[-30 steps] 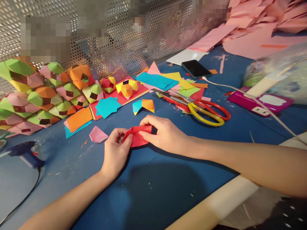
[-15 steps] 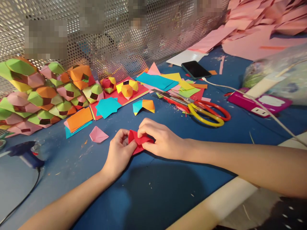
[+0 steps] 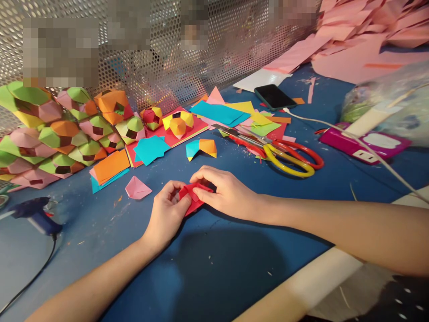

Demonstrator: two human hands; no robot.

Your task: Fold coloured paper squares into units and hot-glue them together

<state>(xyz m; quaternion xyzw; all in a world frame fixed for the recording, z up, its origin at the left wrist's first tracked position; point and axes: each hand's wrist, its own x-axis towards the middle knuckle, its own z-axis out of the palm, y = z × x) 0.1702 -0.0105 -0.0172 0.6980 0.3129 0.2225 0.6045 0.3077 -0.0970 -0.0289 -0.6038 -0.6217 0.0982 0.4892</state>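
Observation:
A partly folded red sheet of paper (image 3: 193,206) is held between both hands, just above the blue table (image 3: 231,273). My left hand (image 3: 169,210) pinches its left side, thumb on top. Over its right side my right hand (image 3: 223,190) is curled, with thumb and fingers on the folds; part of the paper is hidden beneath it. A folded pink paper piece (image 3: 137,188) lies to the left of my left hand. Beyond the hands sits a joined blue, orange and yellow folded piece (image 3: 201,149).
Folded paper balls (image 3: 63,134) are stacked at the left by a perforated metal panel (image 3: 221,49). A glue gun (image 3: 36,214) lies at far left. Scissors (image 3: 288,158), coloured paper sheets (image 3: 221,114), a phone (image 3: 275,97) and a magenta power strip (image 3: 365,143) lie to the right.
My right thumb and fingers have shifted on the red paper, and its upper fold now lies differently, more opened out. My left hand keeps its grip in the same place.

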